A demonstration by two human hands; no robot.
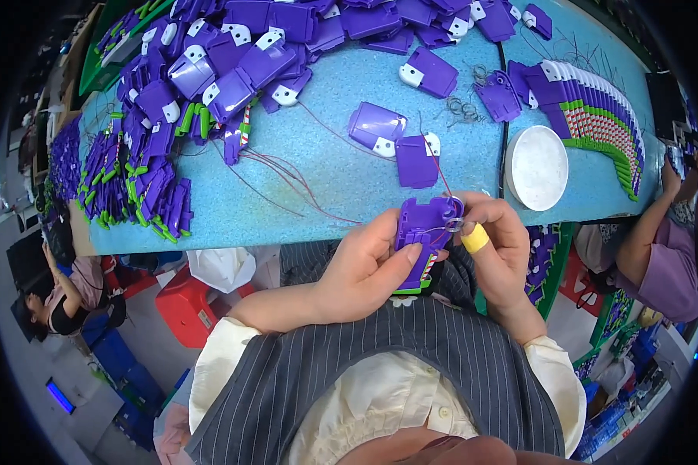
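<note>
My left hand [357,271] is closed round a purple plastic casing [412,219] and holds it tilted just off the table's near edge. The thumb presses on the casing's inner face, near a striped piece and a green end. At its upper right corner, my right hand [506,248], with yellow tape [475,239] round one finger, pinches a small loop of thin wire [454,224]. A red wire [442,172] runs up from that corner. Just beyond lie two purple shells with white corners, one shiny [377,125] and one matte [417,163].
A white round dish [537,168] stands right of my hands. Beyond it fans a row of striped, green-ended casings [597,120]. Purple shells [248,66] are heaped far left, with green-ended pieces [136,182] nearer. Coiled wires [464,110] lie beyond the dish. People sit at both sides.
</note>
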